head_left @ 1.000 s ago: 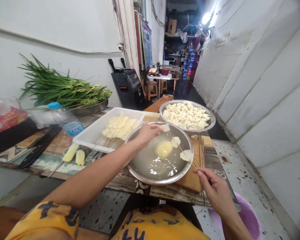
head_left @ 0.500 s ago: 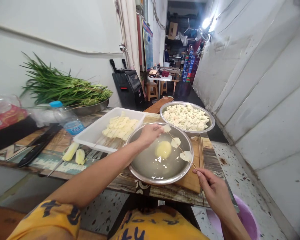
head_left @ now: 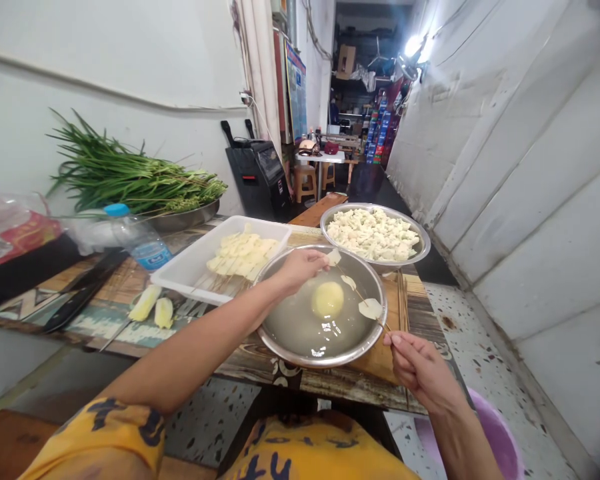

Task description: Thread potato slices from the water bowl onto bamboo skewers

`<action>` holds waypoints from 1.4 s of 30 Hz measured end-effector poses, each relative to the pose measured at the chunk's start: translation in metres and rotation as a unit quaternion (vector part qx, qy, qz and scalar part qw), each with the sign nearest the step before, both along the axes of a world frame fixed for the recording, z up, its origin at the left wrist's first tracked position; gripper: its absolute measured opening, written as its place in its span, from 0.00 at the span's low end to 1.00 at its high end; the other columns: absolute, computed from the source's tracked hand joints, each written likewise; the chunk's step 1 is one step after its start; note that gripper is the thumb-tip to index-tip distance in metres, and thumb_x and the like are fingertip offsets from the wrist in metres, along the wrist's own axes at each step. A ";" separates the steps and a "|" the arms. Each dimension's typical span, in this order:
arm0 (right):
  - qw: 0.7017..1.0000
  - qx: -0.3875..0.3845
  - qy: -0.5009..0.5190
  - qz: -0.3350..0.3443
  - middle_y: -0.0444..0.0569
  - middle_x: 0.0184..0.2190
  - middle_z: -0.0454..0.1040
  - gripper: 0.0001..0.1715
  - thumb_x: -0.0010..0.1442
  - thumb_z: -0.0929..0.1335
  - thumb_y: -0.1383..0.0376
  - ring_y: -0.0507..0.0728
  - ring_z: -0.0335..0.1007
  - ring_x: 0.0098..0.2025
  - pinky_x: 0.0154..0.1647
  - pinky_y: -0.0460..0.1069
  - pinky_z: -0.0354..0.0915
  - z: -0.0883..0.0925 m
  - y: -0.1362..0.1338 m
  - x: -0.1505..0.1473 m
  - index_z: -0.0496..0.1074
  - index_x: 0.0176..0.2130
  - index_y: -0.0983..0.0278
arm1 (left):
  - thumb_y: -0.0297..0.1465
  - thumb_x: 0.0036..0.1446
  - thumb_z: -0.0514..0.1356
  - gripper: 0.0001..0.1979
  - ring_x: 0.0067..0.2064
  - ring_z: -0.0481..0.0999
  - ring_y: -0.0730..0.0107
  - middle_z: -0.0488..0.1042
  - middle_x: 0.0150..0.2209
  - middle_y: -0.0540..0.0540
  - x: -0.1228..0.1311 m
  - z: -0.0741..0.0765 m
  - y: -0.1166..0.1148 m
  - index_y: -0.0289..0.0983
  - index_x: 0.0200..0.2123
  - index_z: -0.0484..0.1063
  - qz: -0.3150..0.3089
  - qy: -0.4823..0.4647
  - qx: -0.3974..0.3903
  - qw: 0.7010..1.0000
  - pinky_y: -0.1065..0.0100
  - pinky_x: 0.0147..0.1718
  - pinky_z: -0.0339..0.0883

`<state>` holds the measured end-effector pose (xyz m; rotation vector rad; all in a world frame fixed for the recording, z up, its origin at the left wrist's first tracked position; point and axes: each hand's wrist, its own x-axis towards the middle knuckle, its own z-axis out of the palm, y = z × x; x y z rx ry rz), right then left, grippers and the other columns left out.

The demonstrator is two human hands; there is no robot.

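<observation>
Above a metal basin of water (head_left: 310,361), a thin wooden skewer (head_left: 359,294) slants between my two hands, carrying pale slices that look like potato (head_left: 371,309). My right hand (head_left: 423,370) is closed on the skewer's near end, just off the basin's right rim. At the far end, my left hand (head_left: 304,268) pinches a potato slice (head_left: 335,257) at the skewer's tip. A peeled, round, yellowish potato (head_left: 329,300) lies in the water. To the left, a white plastic tray (head_left: 180,280) holds several skewers loaded with slices.
Cauliflower pieces fill a metal bowl (head_left: 326,239) behind the basin. Bare skewers (head_left: 403,310) lie on a wooden board (head_left: 375,365) at right. Leftward are a knife (head_left: 75,303), vegetable pieces (head_left: 145,302), a water bottle (head_left: 147,247) and leafy greens (head_left: 130,177). A purple tub (head_left: 500,433) stands below.
My right hand has shifted slightly up and left with the skewer. The middle slice has turned more edge-on. My left hand stays nearly in place at the tip.
</observation>
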<state>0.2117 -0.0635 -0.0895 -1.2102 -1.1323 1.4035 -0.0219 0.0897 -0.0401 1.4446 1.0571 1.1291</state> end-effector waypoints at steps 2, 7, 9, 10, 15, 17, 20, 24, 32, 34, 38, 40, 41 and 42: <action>0.987 0.084 -0.124 -0.057 0.36 0.13 0.55 0.23 0.55 0.67 0.49 0.46 0.48 0.14 0.14 0.43 0.49 -0.003 -0.001 0.000 0.73 0.35 0.67 | 0.35 0.45 0.63 0.10 0.22 0.59 0.79 0.74 0.25 0.45 0.000 0.000 0.000 0.32 0.24 0.75 0.011 0.010 0.016 1.000 0.73 0.22 0.54; 0.853 0.336 -0.378 -0.133 0.53 0.38 0.79 0.14 0.59 0.66 0.62 0.58 0.75 0.38 0.42 0.51 0.69 -0.011 -0.007 0.001 0.77 0.41 0.64 | 0.34 0.45 0.63 0.10 0.20 0.56 0.81 0.73 0.25 0.45 0.002 0.003 -0.002 0.32 0.25 0.74 0.020 -0.027 0.004 0.999 0.73 0.21 0.52; 0.850 0.345 -0.380 -0.121 0.52 0.39 0.79 0.14 0.60 0.65 0.62 0.57 0.76 0.39 0.42 0.51 0.69 -0.012 -0.008 0.003 0.77 0.41 0.63 | 0.34 0.47 0.63 0.10 0.20 0.55 0.82 0.72 0.24 0.45 0.002 0.004 -0.002 0.31 0.24 0.73 0.005 -0.055 -0.015 0.998 0.74 0.20 0.49; 0.861 0.331 -0.369 -0.116 0.51 0.37 0.80 0.14 0.60 0.65 0.61 0.57 0.76 0.36 0.39 0.50 0.70 -0.011 -0.007 0.004 0.77 0.41 0.63 | 0.33 0.47 0.62 0.10 0.19 0.54 0.82 0.70 0.22 0.46 0.001 0.005 -0.002 0.30 0.23 0.73 -0.002 -0.068 -0.027 0.997 0.74 0.19 0.47; 0.949 0.197 -0.239 -0.062 0.41 0.16 0.63 0.20 0.59 0.65 0.54 0.49 0.56 0.19 0.19 0.44 0.54 -0.015 0.001 0.015 0.77 0.40 0.67 | 0.28 0.50 0.62 0.10 0.18 0.51 0.84 0.60 0.17 0.51 -0.005 0.010 0.001 0.29 0.20 0.70 -0.075 -0.130 -0.139 0.979 0.76 0.18 0.43; 0.971 0.157 -0.174 -0.040 0.39 0.16 0.55 0.22 0.59 0.66 0.53 0.47 0.49 0.19 0.18 0.44 0.47 -0.022 0.005 0.020 0.76 0.41 0.69 | 0.26 0.51 0.61 0.09 0.18 0.50 0.85 0.59 0.17 0.51 -0.007 0.012 0.002 0.29 0.20 0.70 -0.094 -0.150 -0.177 0.968 0.77 0.17 0.43; 0.986 0.130 -0.103 -0.025 0.38 0.17 0.51 0.22 0.58 0.67 0.53 0.47 0.45 0.20 0.20 0.45 0.43 -0.036 0.010 0.026 0.75 0.41 0.69 | 0.24 0.53 0.59 0.10 0.17 0.48 0.86 0.60 0.19 0.51 -0.007 0.015 0.002 0.29 0.20 0.69 -0.103 -0.181 -0.226 0.952 0.79 0.15 0.43; 0.991 0.113 -0.066 -0.018 0.37 0.18 0.49 0.22 0.56 0.68 0.52 0.47 0.43 0.20 0.21 0.45 0.42 -0.045 0.014 0.030 0.75 0.39 0.68 | 0.23 0.56 0.57 0.13 0.17 0.48 0.88 0.58 0.18 0.52 -0.006 0.017 0.000 0.29 0.20 0.68 -0.102 -0.179 -0.266 0.942 0.81 0.15 0.45; 0.995 0.091 -0.046 -0.006 0.36 0.16 0.46 0.22 0.55 0.69 0.51 0.46 0.39 0.20 0.21 0.45 0.38 -0.043 0.014 0.032 0.73 0.36 0.69 | 0.19 0.57 0.53 0.12 0.17 0.52 0.88 0.63 0.20 0.48 -0.006 0.022 -0.003 0.27 0.22 0.68 -0.131 -0.240 -0.315 0.909 0.82 0.15 0.48; 0.996 0.084 -0.037 0.001 0.35 0.16 0.45 0.22 0.55 0.69 0.51 0.46 0.38 0.19 0.20 0.45 0.37 -0.044 0.014 0.031 0.73 0.35 0.68 | 0.19 0.56 0.54 0.10 0.17 0.52 0.88 0.64 0.21 0.47 -0.006 0.024 -0.004 0.27 0.23 0.69 -0.147 -0.249 -0.320 0.902 0.83 0.15 0.50; 0.994 0.090 -0.069 0.001 0.36 0.17 0.47 0.22 0.56 0.67 0.50 0.47 0.41 0.19 0.20 0.44 0.40 -0.039 0.010 0.027 0.72 0.36 0.67 | 0.20 0.53 0.58 0.08 0.17 0.51 0.88 0.65 0.21 0.47 -0.007 0.023 -0.004 0.29 0.22 0.68 -0.162 -0.227 -0.301 0.912 0.83 0.14 0.48; 0.989 0.099 -0.109 -0.011 0.37 0.17 0.48 0.22 0.58 0.66 0.50 0.47 0.43 0.20 0.21 0.44 0.41 -0.033 0.005 0.022 0.71 0.38 0.66 | 0.21 0.51 0.59 0.08 0.17 0.50 0.88 0.66 0.20 0.47 -0.007 0.022 -0.003 0.29 0.21 0.68 -0.162 -0.215 -0.285 0.920 0.83 0.14 0.47; 0.985 0.106 -0.134 -0.021 0.37 0.18 0.49 0.22 0.58 0.65 0.50 0.48 0.44 0.20 0.21 0.44 0.42 -0.028 0.002 0.018 0.71 0.39 0.66 | 0.21 0.50 0.60 0.08 0.17 0.50 0.88 0.67 0.21 0.47 -0.007 0.021 -0.002 0.29 0.20 0.67 -0.159 -0.211 -0.276 0.924 0.83 0.14 0.47; 0.979 0.116 -0.162 -0.033 0.37 0.18 0.50 0.22 0.59 0.64 0.50 0.48 0.45 0.20 0.20 0.45 0.43 -0.024 0.000 0.014 0.71 0.39 0.66 | 0.21 0.49 0.61 0.08 0.17 0.50 0.88 0.67 0.21 0.47 -0.007 0.020 -0.002 0.29 0.20 0.67 -0.155 -0.207 -0.266 0.929 0.82 0.14 0.46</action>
